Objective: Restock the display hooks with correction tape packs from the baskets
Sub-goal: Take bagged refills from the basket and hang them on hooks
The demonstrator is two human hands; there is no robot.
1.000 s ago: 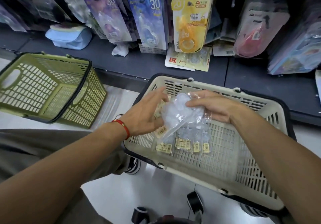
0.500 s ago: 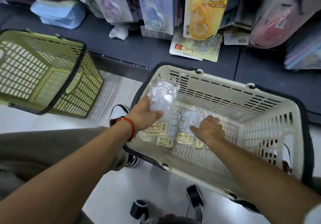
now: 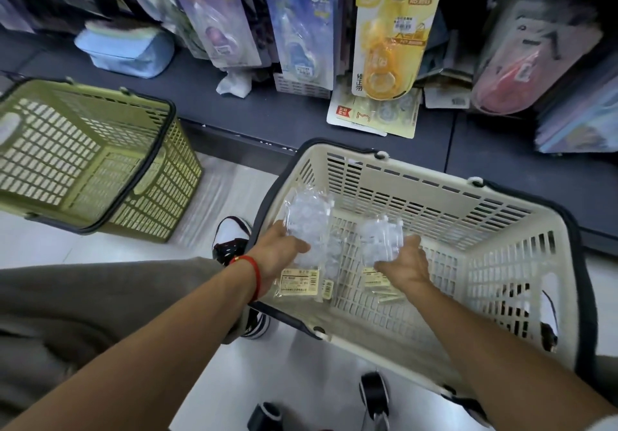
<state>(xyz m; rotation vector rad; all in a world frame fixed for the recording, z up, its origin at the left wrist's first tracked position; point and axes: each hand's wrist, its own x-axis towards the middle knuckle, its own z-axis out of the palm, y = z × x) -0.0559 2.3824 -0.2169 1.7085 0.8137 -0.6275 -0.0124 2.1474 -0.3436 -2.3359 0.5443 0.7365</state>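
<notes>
Restocking at pickup stage, by my reading. Dark shelf (image 3: 267,116) carries hanging carded packs; hooks themselves not visible. Green basket (image 3: 83,159) on the floor at left looks empty. Cream basket (image 3: 434,203) holds the remaining stock. Left hand (image 3: 277,250) grips one clear correction tape pack (image 3: 307,216) against the near-left wall; right hand (image 3: 406,263) grips a second clear pack (image 3: 379,240) beside it. More packs (image 3: 388,296) lie beneath. Nothing hung yet from this handful.
</notes>
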